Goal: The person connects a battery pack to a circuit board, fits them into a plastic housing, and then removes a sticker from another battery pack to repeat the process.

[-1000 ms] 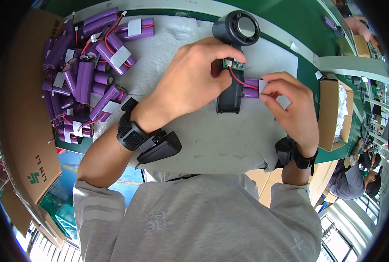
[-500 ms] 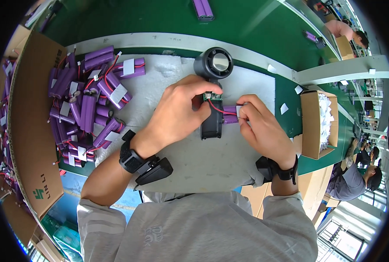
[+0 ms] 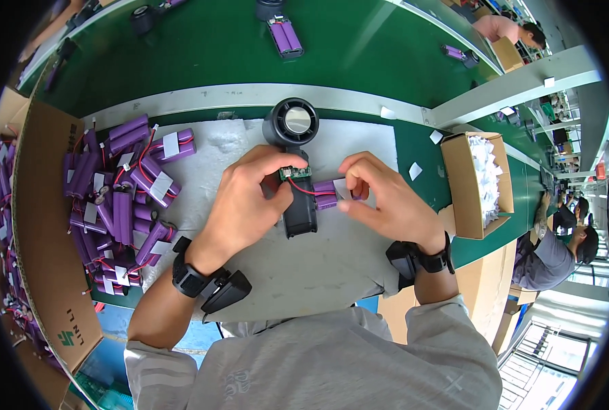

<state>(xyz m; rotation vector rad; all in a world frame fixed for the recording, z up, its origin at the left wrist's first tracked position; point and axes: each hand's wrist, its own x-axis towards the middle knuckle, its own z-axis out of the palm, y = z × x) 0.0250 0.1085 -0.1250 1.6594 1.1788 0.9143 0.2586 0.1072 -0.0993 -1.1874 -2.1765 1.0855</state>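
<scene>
Green table [image 3: 413, 145]: fan handle [image 3: 300, 217] holds circuit board [image 3: 296, 173]; carton [image 3: 458, 191], white slips [image 3: 483, 174].

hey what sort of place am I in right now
Likely a factory assembly line: there's a pile of purple batteries, an opened handheld fan in your left hand, and other people farther off.

On your right: open carton [image 3: 467, 195], white scraps [image 3: 484, 176] inside | ahead of you: pale rail [image 3: 188, 98], green surface [image 3: 202, 55] beyond | far right: grey-shirted co-worker [image 3: 554, 251]

Green emblem [image 3: 66, 338], lettering [image 3: 76, 327] on carton [image 3: 50, 232]; lettering on shirt [image 3: 311, 362]
</scene>
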